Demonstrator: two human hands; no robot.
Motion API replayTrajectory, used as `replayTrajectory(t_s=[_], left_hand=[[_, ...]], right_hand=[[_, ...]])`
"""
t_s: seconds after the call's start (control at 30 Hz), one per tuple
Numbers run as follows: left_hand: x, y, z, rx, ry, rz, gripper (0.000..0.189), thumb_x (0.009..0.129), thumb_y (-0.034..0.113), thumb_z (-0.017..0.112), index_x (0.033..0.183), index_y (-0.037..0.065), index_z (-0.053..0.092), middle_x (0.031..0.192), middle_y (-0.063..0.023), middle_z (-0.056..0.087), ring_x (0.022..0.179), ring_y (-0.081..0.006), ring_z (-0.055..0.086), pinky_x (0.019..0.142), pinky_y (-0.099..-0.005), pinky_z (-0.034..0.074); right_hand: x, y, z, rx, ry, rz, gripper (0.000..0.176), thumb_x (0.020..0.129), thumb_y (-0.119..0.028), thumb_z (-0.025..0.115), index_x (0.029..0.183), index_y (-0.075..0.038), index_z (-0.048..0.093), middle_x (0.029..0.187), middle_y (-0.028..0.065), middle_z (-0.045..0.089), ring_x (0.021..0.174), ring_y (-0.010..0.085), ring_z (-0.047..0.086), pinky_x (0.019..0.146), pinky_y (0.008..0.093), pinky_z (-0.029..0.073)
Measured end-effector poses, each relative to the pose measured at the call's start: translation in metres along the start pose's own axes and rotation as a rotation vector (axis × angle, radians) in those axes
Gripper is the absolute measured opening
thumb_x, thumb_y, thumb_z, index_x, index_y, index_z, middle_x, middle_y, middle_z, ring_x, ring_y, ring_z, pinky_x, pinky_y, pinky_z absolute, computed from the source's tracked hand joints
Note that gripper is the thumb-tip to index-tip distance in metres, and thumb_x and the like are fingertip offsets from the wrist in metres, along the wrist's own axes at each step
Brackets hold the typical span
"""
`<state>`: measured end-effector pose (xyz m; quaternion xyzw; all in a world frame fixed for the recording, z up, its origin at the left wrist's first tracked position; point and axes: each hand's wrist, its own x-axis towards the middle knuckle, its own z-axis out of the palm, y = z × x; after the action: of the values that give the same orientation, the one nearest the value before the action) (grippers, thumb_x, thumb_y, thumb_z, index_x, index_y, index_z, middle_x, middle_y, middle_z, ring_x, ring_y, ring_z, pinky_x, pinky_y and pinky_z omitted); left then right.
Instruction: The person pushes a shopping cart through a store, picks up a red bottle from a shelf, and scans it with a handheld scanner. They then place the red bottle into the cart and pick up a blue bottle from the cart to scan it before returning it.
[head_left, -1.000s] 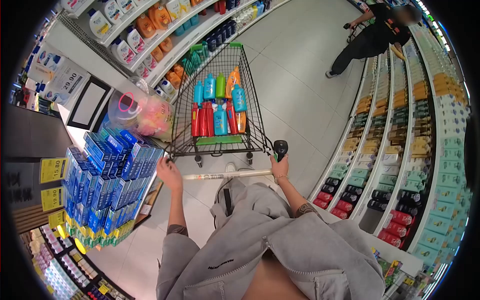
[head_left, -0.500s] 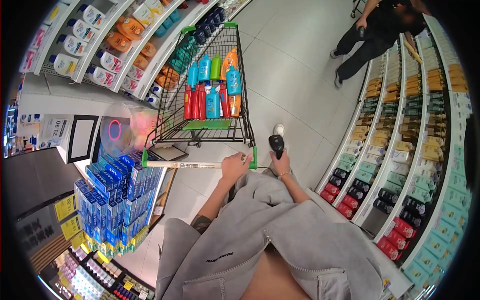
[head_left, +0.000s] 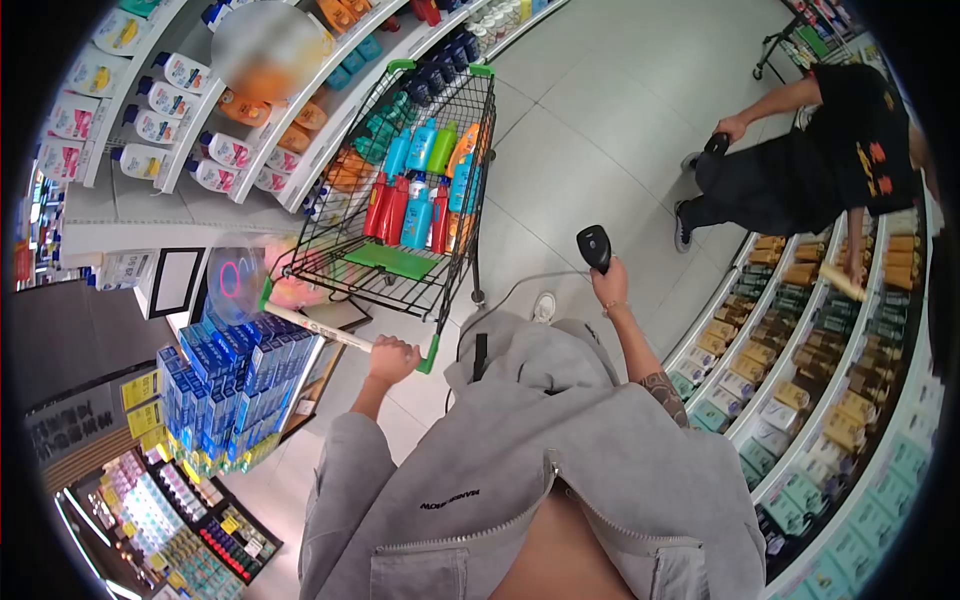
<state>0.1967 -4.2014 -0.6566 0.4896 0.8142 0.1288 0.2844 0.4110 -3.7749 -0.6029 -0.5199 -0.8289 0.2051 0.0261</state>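
Observation:
My left hand [head_left: 393,360] is wrapped round the pale handle bar [head_left: 325,332] of a shopping cart, near its right end. Out to the right, my right hand [head_left: 610,282] grips a black handheld scanner [head_left: 594,248], and a dark cable runs near it. The wire cart [head_left: 455,270] is turned at an angle and holds several bottles: light blue ones [head_left: 417,215], red ones [head_left: 392,208], a green one [head_left: 442,150] and orange ones. A green panel [head_left: 390,260] lies at the cart's near end.
Shelves of bottles [head_left: 165,100] curve along the upper left. Stacked blue boxes [head_left: 215,375] stand at the lower left. Another person in black [head_left: 850,150] is at the right shelves [head_left: 760,400], holding a dark device and a pale stick-like object. A second cart [head_left: 800,40] shows behind.
The cart has turned, its handle's right end swinging nearer. My right hand has moved right and up with the scanner, away from the cart. The other person appears lower and closer.

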Motion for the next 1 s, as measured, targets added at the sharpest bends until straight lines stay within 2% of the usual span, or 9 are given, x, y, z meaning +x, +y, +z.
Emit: replayTrajectory(t_s=[0.07, 0.23, 0.3, 0.4, 0.53, 0.6, 0.73, 0.83, 1.0], left_hand=[[0.004, -0.005, -0.006, 0.047, -0.04, 0.003, 0.035, 0.082, 0.03, 0.052, 0.057, 0.008, 0.064, 0.064, -0.0067, 0.063, 0.073, -0.0222, 0.059, 0.076, -0.0367, 0.04], [0.013, -0.007, -0.013, -0.119, 0.039, -0.027, 0.02, 0.08, 0.021, 0.055, 0.07, 0.007, 0.064, 0.075, -0.0094, 0.064, 0.079, -0.026, 0.057, 0.077, -0.039, 0.041], [0.019, 0.0, -0.004, -0.321, 0.368, -0.391, 0.011, 0.08, 0.011, 0.055, 0.085, 0.003, 0.06, 0.084, -0.0127, 0.062, 0.082, -0.0296, 0.056, 0.075, -0.0404, 0.042], [0.071, 0.028, -0.017, -0.394, 0.512, -0.583, 0.013, 0.08, 0.003, 0.053, 0.093, 0.0, 0.056, 0.088, -0.0151, 0.059, 0.084, -0.0321, 0.054, 0.074, -0.0411, 0.043], [0.182, 0.052, -0.01, -0.534, 0.596, -0.498, 0.018, 0.081, 0.001, 0.052, 0.098, 0.0, 0.056, 0.095, -0.0167, 0.058, 0.089, -0.0337, 0.055, 0.079, -0.0408, 0.043], [0.232, 0.058, -0.012, -0.495, 0.513, -0.362, 0.028, 0.082, 0.006, 0.053, 0.109, -0.001, 0.052, 0.105, -0.02, 0.055, 0.098, -0.0365, 0.053, 0.085, -0.0428, 0.042], [0.316, 0.043, 0.013, -0.562, 0.424, -0.481, 0.045, 0.084, 0.02, 0.053, 0.12, -0.005, 0.042, 0.119, -0.0238, 0.047, 0.109, -0.0404, 0.047, 0.092, -0.047, 0.038], [0.365, 0.024, 0.039, -0.536, 0.421, -0.45, 0.04, 0.086, 0.022, 0.053, 0.118, -0.001, 0.046, 0.119, -0.0241, 0.048, 0.11, -0.0412, 0.046, 0.092, -0.0472, 0.038], [0.413, 0.02, 0.031, -0.755, 0.152, -0.626, 0.039, 0.089, 0.03, 0.052, 0.115, 0.002, 0.051, 0.11, -0.0212, 0.058, 0.102, -0.0372, 0.055, 0.085, -0.0451, 0.044]], right_hand=[[0.015, 0.017, -0.007, -0.144, -0.092, -0.062, 0.026, 0.072, -0.013, 0.064, 0.096, -0.001, 0.061, 0.088, 0.0202, 0.065, 0.084, 0.0382, 0.061, 0.075, 0.0437, 0.049], [0.013, 0.13, 0.04, -0.284, -0.439, 0.256, 0.032, 0.068, -0.018, 0.062, 0.096, -0.002, 0.063, 0.092, 0.0231, 0.064, 0.092, 0.04, 0.06, 0.081, 0.0439, 0.049], [0.006, 0.143, 0.034, -0.251, -0.498, 0.345, 0.032, 0.067, -0.022, 0.062, 0.092, -0.001, 0.064, 0.092, 0.0228, 0.064, 0.092, 0.0397, 0.06, 0.081, 0.0426, 0.049], [0.013, 0.158, 0.029, -0.249, -0.552, 0.482, 0.035, 0.068, -0.026, 0.062, 0.093, -0.002, 0.065, 0.093, 0.0221, 0.065, 0.094, 0.0385, 0.061, 0.082, 0.0416, 0.049], [0.048, 0.15, 0.007, -0.232, -0.594, 0.728, 0.031, 0.069, -0.021, 0.058, 0.093, -0.002, 0.066, 0.095, 0.0233, 0.065, 0.097, 0.0383, 0.06, 0.083, 0.041, 0.049], [0.075, 0.13, -0.003, -0.253, -0.543, 0.701, 0.032, 0.07, -0.021, 0.057, 0.093, -0.001, 0.066, 0.095, 0.0232, 0.065, 0.097, 0.0384, 0.06, 0.083, 0.0412, 0.049], [0.153, 0.083, -0.001, -0.258, -0.386, 0.598, 0.033, 0.071, -0.023, 0.055, 0.092, -0.001, 0.066, 0.095, 0.0231, 0.065, 0.097, 0.0387, 0.06, 0.081, 0.0418, 0.049], [0.215, 0.083, 0.009, -0.416, -0.536, 0.463, 0.035, 0.073, -0.023, 0.052, 0.092, 0.003, 0.065, 0.092, 0.0273, 0.063, 0.097, 0.0403, 0.059, 0.078, 0.044, 0.049], [0.302, 0.046, 0.028, -0.317, -0.351, 0.284, 0.034, 0.07, -0.029, 0.063, 0.084, 0.003, 0.063, 0.085, 0.0251, 0.064, 0.09, 0.0414, 0.061, 0.076, 0.0455, 0.049]])
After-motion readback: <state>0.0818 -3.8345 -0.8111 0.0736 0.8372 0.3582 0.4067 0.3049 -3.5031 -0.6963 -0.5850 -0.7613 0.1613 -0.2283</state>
